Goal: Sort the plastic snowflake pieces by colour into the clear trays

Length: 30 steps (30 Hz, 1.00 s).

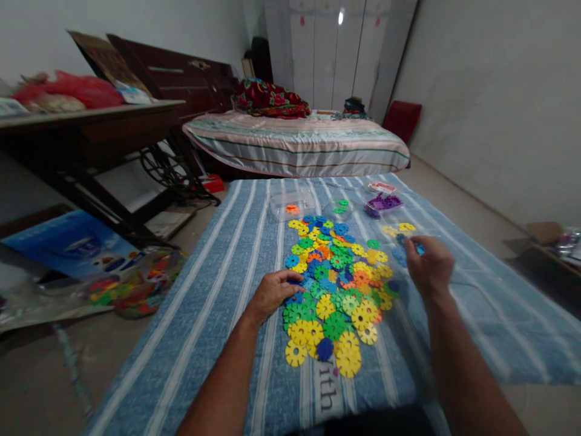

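Clutter fills the far left: a dark wooden table (pixel 91 118) with red bags on top, and on the floor beside it a blue box (pixel 68 245) and a clear bag of coloured pieces (pixel 136 287).

Toward the middle, a blue striped cloth (pixel 218 284) covers the surface in front of the person. The left hand (pixel 272 292) rests on this cloth at the left edge of a pile of flat, flower-shaped plastic discs (pixel 336 284) in yellow, green, blue and orange. Its fingers are curled loosely, fingertips touching blue discs at the pile's edge; whether it has actually picked one up cannot be told.

The pile runs between the two hands, spreading away from the person toward small clear containers (pixel 290 206) at the far end, one holding an orange piece, another green pieces, another purple pieces (pixel 384 203).

On the right, the right hand (pixel 429 263) is raised just past the pile's right edge, fingers pinched together around a small blue piece (pixel 420 248). A few loose yellow discs (pixel 399 229) lie just beyond it.

Behind everything, a bed with striped bedding (pixel 299 145) and a white wardrobe (pixel 336 48).
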{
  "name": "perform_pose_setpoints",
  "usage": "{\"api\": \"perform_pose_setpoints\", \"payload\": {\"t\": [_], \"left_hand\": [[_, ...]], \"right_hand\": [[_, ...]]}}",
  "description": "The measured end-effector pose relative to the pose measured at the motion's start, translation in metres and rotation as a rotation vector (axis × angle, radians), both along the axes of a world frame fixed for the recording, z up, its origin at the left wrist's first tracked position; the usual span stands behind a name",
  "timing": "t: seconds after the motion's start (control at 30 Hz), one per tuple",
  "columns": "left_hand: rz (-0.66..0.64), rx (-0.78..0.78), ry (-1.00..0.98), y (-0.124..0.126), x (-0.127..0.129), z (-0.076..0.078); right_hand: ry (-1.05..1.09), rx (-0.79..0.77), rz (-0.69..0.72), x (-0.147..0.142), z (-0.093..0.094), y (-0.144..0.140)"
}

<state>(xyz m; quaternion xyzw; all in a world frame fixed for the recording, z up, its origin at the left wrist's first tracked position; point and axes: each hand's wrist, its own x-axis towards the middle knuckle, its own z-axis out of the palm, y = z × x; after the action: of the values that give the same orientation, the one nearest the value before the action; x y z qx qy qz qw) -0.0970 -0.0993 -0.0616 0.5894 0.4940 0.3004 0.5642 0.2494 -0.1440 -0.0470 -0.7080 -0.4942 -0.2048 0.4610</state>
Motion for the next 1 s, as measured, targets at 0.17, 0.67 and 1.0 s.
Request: {"api": "perform_pose_setpoints", "payload": {"t": [0.17, 0.67, 1.0], "left_hand": [[-0.004, -0.022, -0.026, 0.0, 0.0, 0.002], [0.078, -0.009, -0.103, -0.002, 0.002, 0.005], [0.108, -0.098, -0.28, -0.002, 0.004, 0.001]], "right_hand": [[-0.101, -0.038, -0.062, -0.004, -0.009, -0.002], [-0.193, -0.332, 0.763, -0.177, -0.038, -0.016], [-0.091, -0.277, 0.692, -0.191, -0.047, -0.014]]}}
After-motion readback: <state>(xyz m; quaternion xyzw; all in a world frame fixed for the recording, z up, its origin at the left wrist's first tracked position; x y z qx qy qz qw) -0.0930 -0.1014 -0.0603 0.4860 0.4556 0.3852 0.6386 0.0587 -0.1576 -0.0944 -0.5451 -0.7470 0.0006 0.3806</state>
